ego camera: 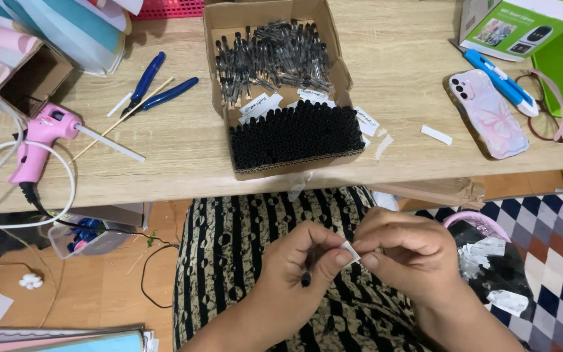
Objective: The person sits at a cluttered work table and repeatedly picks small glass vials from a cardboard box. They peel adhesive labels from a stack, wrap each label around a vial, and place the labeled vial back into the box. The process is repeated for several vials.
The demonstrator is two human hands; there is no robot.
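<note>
Head view: a small black tube is pinched in the fingers of the left hand above the lap, while a small white label is nipped between thumb and forefinger of the right hand. The tube is judged light and stiff, best gripped mid-body; the label, possibly sticky, is thin and floppy and best taken by an edge.

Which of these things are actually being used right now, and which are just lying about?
In use: left hand, right hand, small black tube, white label, cardboard box of tubes.

Lying about: pink glue gun, blue pliers, phone, green box.
</note>
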